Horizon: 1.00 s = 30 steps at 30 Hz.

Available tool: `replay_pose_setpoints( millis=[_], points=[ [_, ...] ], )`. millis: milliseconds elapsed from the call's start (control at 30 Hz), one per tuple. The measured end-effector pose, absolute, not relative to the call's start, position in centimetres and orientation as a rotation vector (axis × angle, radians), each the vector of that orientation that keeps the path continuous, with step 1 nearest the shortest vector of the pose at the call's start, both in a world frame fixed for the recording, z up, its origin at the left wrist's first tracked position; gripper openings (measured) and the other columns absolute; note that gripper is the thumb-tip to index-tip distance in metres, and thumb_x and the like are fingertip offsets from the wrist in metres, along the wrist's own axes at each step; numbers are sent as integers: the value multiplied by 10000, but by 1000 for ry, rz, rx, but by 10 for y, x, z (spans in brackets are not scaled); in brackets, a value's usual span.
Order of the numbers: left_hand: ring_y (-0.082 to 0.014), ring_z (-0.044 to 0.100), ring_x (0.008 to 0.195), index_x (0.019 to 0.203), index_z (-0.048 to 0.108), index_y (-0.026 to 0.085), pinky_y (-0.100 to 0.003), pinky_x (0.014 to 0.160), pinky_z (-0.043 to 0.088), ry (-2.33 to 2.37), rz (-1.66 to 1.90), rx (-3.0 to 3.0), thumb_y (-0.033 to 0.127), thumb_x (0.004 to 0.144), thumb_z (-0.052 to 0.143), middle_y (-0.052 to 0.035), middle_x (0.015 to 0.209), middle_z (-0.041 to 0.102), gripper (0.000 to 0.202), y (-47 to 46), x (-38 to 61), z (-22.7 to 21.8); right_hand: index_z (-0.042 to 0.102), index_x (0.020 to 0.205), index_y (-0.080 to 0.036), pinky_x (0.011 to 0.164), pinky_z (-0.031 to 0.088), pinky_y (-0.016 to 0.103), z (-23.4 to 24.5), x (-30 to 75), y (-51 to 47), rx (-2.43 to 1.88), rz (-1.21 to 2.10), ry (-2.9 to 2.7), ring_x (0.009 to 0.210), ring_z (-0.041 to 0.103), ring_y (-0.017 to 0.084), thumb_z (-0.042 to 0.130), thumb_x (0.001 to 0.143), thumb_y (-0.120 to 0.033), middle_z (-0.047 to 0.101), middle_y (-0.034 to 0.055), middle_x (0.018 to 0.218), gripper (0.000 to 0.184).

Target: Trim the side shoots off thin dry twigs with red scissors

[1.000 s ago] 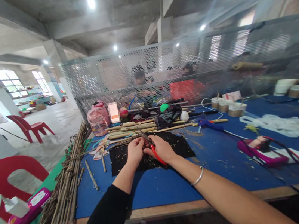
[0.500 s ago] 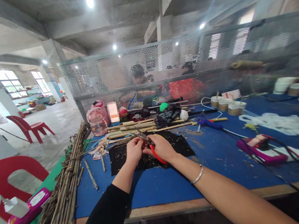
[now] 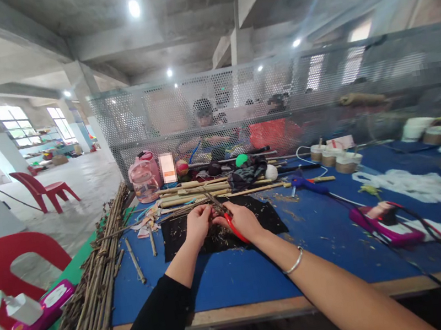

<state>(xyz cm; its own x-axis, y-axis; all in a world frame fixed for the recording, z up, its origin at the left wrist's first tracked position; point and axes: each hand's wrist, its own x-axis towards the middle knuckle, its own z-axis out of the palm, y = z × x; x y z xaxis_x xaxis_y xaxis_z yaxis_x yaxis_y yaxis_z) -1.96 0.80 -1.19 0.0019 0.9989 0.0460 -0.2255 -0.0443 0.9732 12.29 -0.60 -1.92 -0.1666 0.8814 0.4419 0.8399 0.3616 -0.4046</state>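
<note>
My right hand (image 3: pixel 243 221) is closed around red-handled scissors (image 3: pixel 235 228), whose metal blades point up and to the left. Close beside it, my left hand (image 3: pixel 199 225) is closed in a pinch near the blades. Some small brown, twig-like matter shows between the hands, but what the left fingers hold is too small to make out. Both hands are over a black cloth (image 3: pixel 269 223) strewn with small clippings. Thin dry twigs (image 3: pixel 175 212) lie just behind my left hand.
A long bundle of dry stems (image 3: pixel 93 285) lies along the left edge of the blue table (image 3: pixel 238 279). Behind the cloth are bamboo sticks (image 3: pixel 196 195) and a pink bottle (image 3: pixel 144 180). A blue glue gun (image 3: pixel 309 184) and a purple power strip (image 3: pixel 389 225) are rightward.
My right hand and the scissors have shifted slightly to the right, and the blades appear closer together. My left hand stays at nearly the same spot, still pinched.
</note>
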Motion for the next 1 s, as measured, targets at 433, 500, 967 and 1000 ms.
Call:
replay_pose_setpoints(
  millis=[433, 500, 967, 1000],
  points=[
    [-104, 535, 525, 711, 634, 138, -222, 551, 453, 1052, 1339, 1202, 282, 679, 591, -20, 606, 615, 154, 13, -23, -15, 494, 1122, -175, 802, 414, 305, -19, 121, -6, -1386, 98, -2108, 961, 557, 212, 612, 715, -491, 596, 90, 998, 529],
    [-110, 526, 515, 698, 643, 142, -218, 531, 429, 1138, 1365, 1346, 260, 680, 563, -19, 593, 616, 143, 13, -24, -17, 493, 1131, -170, 827, 410, 322, -19, 121, -6, -1348, 94, -2121, 980, 547, 218, 619, 713, -479, 594, 95, 1006, 535],
    [-121, 497, 513, 604, 633, 159, -211, 518, 352, 1305, 1390, 1677, 291, 723, 494, -6, 544, 596, 226, 10, -31, -13, 576, 1047, -228, 740, 436, 269, -18, 124, -8, -1370, 164, -2099, 868, 617, 196, 572, 743, -510, 660, 65, 932, 415],
    [-122, 497, 511, 612, 635, 158, -212, 517, 352, 1303, 1386, 1674, 295, 725, 493, -7, 546, 596, 227, 11, -31, -14, 582, 1045, -233, 732, 437, 268, -17, 124, -8, -1373, 171, -2099, 860, 620, 197, 577, 739, -508, 665, 63, 929, 411]
  ],
)
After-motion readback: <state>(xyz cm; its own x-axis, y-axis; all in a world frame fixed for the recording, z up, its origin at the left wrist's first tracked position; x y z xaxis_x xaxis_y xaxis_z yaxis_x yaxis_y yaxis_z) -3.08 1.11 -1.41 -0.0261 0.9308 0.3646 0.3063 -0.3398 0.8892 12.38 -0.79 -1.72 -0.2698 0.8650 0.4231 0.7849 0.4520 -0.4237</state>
